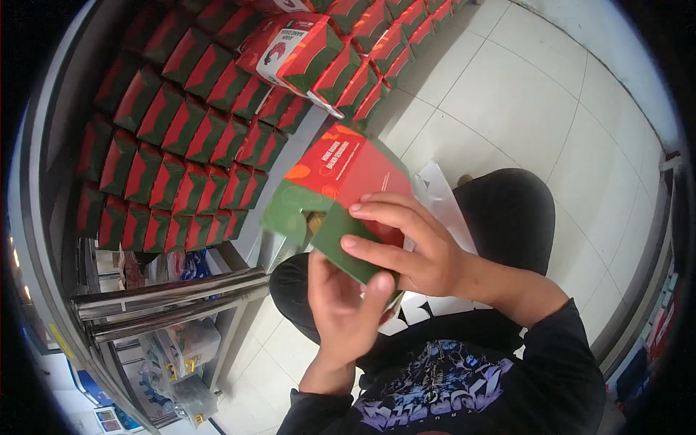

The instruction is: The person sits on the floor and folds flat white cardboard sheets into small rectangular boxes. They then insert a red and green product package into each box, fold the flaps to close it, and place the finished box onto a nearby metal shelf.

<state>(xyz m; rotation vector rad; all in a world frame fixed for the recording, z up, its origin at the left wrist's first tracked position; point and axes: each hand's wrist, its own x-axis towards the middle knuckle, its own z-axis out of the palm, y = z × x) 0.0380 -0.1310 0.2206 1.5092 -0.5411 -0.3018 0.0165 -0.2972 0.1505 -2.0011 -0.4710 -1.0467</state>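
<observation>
1 red/green carton [355, 167], held over the lap just in front of the torso. Body looks formed; the end nr the hands isn't closed: green flaps [290, 206] (2 at least) stand apart w/ a gap, & 1 gold-ish bit [315, 222] shows inside, too small to ID. So prob. part done, this end left to shut; far end hard to judge.

L hand [341, 308]: curled, thumb vs. fingers, gripping carton's near edge. R hand [428, 250]: half open, fingers laid across red panel & flap; can't tell if gripping or just pressing.

Beyond, to the left: stacked cartons [177, 134], dozens, ends look folded shut; no exact count, pile runs out of view. Below them: 2 metal rails [174, 291], then clear plastic tubs [192, 344], qty unclear.
</observation>
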